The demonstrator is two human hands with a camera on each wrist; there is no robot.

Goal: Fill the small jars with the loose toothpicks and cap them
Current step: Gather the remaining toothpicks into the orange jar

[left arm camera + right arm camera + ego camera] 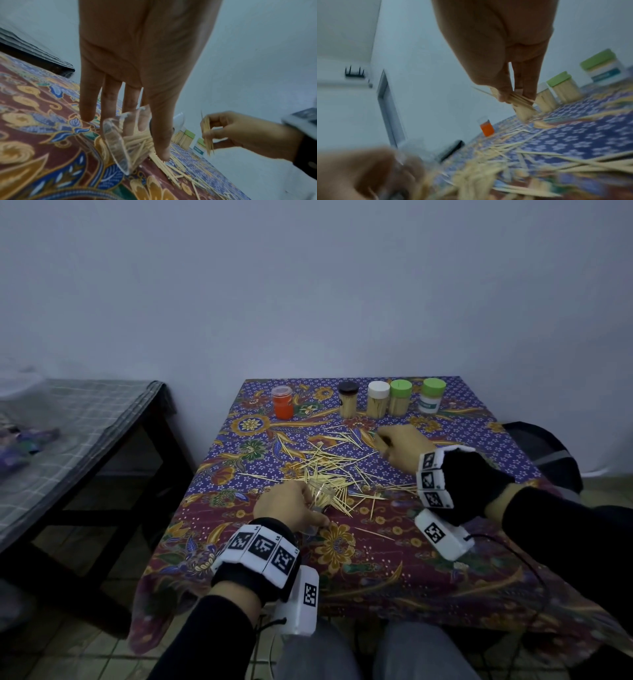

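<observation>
My worry is the bundle of toothpicks point(207, 136) pinched in my right hand point(399, 447) splaying and missing the mouth of the clear jar point(320, 495), which lies tilted at the table's six o'clock, my left hand point(291, 506) curled round it amid the loose toothpicks point(329, 457).

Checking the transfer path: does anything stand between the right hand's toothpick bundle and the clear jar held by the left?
Nothing visible does. Only loose toothpicks lie on the cloth between the bundle and the tilted clear jar.
</observation>
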